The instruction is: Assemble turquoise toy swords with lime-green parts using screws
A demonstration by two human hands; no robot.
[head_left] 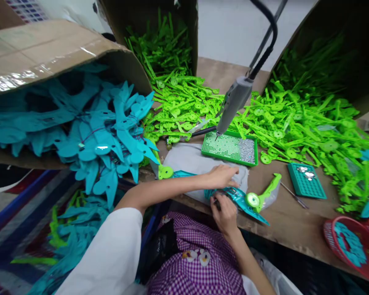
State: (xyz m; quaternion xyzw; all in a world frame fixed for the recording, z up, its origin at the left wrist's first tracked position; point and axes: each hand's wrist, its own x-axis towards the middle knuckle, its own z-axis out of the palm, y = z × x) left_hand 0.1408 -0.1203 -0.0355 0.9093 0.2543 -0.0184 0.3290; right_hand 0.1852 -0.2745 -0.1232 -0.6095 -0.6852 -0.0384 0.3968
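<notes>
A teal plastic part (238, 196) with a pointed end lies at the table's front edge. My right hand (225, 211) holds it from the near side, its fingers curled at the part's left portion. My left hand (222, 176) is just above, over the part's far side, fingers bent and close together; whatever they grip is hidden. A bright green arm-shaped piece (260, 198) with a round disc sits at the teal part's right. Another green disc end (165, 172) and a teal strip (183, 174) show beyond my left forearm.
A grey electric screwdriver (233, 102) hangs over a green perforated tray (224, 153) of small metal screws. Green pieces (187, 106) are heaped behind; teal parts (104, 135) spill from a carton (55, 49) at left. A teal tray (310, 188), thin rod (295, 196) and red basket (330, 235) are right.
</notes>
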